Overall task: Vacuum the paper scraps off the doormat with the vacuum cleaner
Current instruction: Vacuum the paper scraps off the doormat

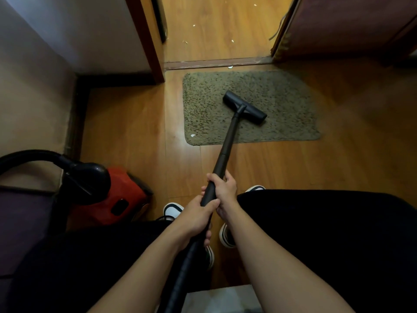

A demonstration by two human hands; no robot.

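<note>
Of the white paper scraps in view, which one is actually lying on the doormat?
The scrap at the doormat's near-left corner. The others lie on bare wood: one by the threshold, the rest beyond the doorway.

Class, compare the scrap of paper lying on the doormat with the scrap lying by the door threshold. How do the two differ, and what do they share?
The scrap on the doormat lies at the near left corner of the doormat, on its pile; the scrap by the threshold lies off the mat, on the wooden floor beyond its far edge. The mat scrap lies nearer the person than the nozzle; the threshold scrap lies beyond it. Both are small, white and not yet picked up.
</note>
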